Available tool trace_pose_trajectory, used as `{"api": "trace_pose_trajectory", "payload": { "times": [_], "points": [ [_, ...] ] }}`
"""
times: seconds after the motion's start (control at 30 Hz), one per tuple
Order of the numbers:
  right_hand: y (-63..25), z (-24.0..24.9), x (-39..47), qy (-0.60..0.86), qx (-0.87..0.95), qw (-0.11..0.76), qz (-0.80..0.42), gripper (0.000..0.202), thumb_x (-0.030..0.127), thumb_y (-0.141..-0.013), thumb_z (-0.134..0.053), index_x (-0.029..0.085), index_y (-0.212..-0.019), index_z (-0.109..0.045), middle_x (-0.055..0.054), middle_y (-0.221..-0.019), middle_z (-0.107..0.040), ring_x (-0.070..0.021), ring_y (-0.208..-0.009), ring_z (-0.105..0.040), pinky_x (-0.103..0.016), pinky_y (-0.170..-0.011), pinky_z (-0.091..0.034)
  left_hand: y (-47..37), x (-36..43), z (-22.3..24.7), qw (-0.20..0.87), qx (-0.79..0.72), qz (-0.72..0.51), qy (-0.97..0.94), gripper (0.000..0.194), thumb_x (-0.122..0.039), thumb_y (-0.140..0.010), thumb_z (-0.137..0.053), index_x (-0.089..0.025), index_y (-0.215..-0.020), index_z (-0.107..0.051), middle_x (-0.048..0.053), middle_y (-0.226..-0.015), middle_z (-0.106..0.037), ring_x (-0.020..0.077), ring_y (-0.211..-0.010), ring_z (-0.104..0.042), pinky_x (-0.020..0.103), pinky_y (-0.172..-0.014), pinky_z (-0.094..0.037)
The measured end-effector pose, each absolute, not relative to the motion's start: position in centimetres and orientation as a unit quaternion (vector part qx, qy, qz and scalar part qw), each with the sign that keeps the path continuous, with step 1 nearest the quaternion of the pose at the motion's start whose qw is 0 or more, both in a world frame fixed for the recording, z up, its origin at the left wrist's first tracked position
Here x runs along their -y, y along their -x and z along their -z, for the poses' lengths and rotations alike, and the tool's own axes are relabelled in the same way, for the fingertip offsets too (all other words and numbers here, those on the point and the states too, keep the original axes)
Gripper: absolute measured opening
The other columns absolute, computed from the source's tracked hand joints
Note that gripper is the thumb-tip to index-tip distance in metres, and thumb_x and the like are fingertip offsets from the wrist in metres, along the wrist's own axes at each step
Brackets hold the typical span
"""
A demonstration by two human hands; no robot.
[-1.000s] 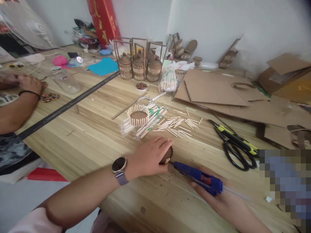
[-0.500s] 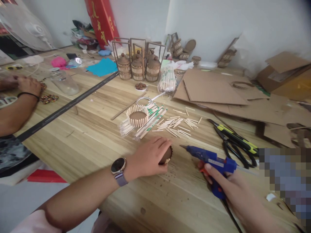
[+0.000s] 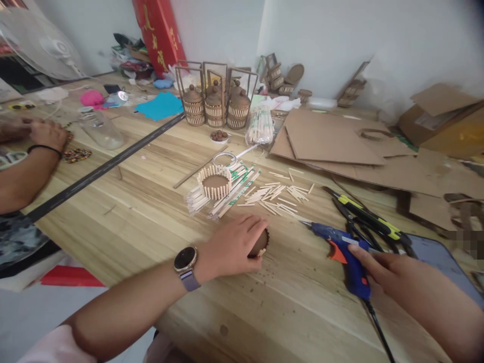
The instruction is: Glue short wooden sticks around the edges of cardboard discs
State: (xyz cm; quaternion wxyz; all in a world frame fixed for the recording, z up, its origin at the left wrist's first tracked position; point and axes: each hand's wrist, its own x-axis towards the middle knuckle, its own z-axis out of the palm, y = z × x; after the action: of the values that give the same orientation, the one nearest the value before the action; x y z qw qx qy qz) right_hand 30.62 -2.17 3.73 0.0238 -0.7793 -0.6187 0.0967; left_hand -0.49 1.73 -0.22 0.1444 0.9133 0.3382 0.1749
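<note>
The person's bare left hand (image 3: 238,244) curved over a dark brown round disc (image 3: 259,245) with a ridged rim, fingers bent across its top and thumb at its near edge, so that only its right part showed; a short pale wooden piece (image 3: 260,252) stood at the rim beside the thumb. With that disc as the centre of a clock and twelve pointing away from the person, a blue plastic glue gun (image 3: 342,242) with an orange trigger was at three o'clock, its nozzle turned toward ten. The bare right hand (image 3: 393,269) was partly closed, its thumb against the gun's rear; the other fingers were mostly hidden, so how firmly they gripped could not be told. Cut pale wooden sticks (image 3: 272,193) lay scattered between twelve and one. At eleven, a ring-shaped fence of upright pale sticks (image 3: 215,185) around a brown base sat on paper-wrapped sticks (image 3: 236,194). Black-handled scissors (image 3: 350,219) and a yellow-and-black cutter (image 3: 372,218) lay between two and three, flat brown cardboard (image 3: 336,138) at one, and brown lidded baskets (image 3: 215,108) near half past eleven.
</note>
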Motion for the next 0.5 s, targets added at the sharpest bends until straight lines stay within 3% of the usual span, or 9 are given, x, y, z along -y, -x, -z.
{"api": "trace_pose_trajectory", "payload": {
  "times": [0.13, 0.23, 0.37, 0.47, 0.5],
  "points": [
    [-28.8, -4.1, 1.3, 0.725, 0.688, 0.008, -0.034, 0.045, 0.052, -0.090, -0.040, 0.027, -0.063, -0.066, -0.007, -0.053, -0.067, -0.0264, -0.045, -0.065, -0.036, -0.042, -0.047, 0.5, -1.8, 0.2, 0.145, -0.344, -0.163, -0.913, 0.058, -0.028, -0.080, -0.060, -0.013, -0.131, -0.037, 0.015, -0.132, -0.052, 0.0295, -0.126, -0.046, 0.045, -0.109, -0.037],
    [-26.0, -3.6, -0.7, 0.583, 0.811, 0.052, 0.000, 0.026, 0.033, -0.090, -0.046, 0.020, -0.087, -0.069, -0.011, -0.088, -0.074, -0.0265, -0.079, -0.071, -0.038, -0.069, -0.056, 0.5, -1.8, 0.2, 0.151, -0.345, -0.160, -0.912, 0.058, -0.028, -0.079, -0.061, -0.014, -0.130, -0.038, 0.015, -0.132, -0.052, 0.0297, -0.126, -0.046, 0.046, -0.109, -0.036],
    [-21.7, -2.9, -4.6, 0.530, 0.847, 0.037, 0.004, 0.033, 0.016, -0.089, -0.050, 0.013, -0.119, -0.061, -0.016, -0.125, -0.064, -0.0294, -0.112, -0.060, -0.041, -0.090, -0.050, 0.5, -1.8, 0.2, 0.165, -0.342, -0.161, -0.911, 0.058, -0.028, -0.079, -0.060, -0.014, -0.130, -0.037, 0.016, -0.131, -0.053, 0.0311, -0.126, -0.046, 0.048, -0.107, -0.038],
    [-19.5, -2.5, -7.4, 0.514, 0.857, 0.023, 0.005, 0.039, 0.008, -0.090, -0.049, 0.014, -0.127, -0.056, -0.016, -0.138, -0.054, -0.0268, -0.117, -0.057, -0.040, -0.094, -0.047, 0.5, -1.8, 0.2, 0.169, -0.342, -0.166, -0.909, 0.055, -0.028, -0.079, -0.060, -0.014, -0.129, -0.039, 0.017, -0.131, -0.053, 0.0317, -0.126, -0.047, 0.049, -0.106, -0.039],
    [-19.0, -2.5, -8.1, 0.512, 0.859, 0.016, 0.003, 0.035, 0.006, -0.090, -0.049, 0.014, -0.123, -0.059, -0.016, -0.133, -0.058, -0.0248, -0.114, -0.058, -0.038, -0.092, -0.048, 0.5, -1.9, 0.2, 0.170, -0.341, -0.168, -0.909, 0.056, -0.027, -0.079, -0.060, -0.015, -0.129, -0.039, 0.017, -0.131, -0.053, 0.0317, -0.125, -0.047, 0.049, -0.105, -0.040]
  ]
}}
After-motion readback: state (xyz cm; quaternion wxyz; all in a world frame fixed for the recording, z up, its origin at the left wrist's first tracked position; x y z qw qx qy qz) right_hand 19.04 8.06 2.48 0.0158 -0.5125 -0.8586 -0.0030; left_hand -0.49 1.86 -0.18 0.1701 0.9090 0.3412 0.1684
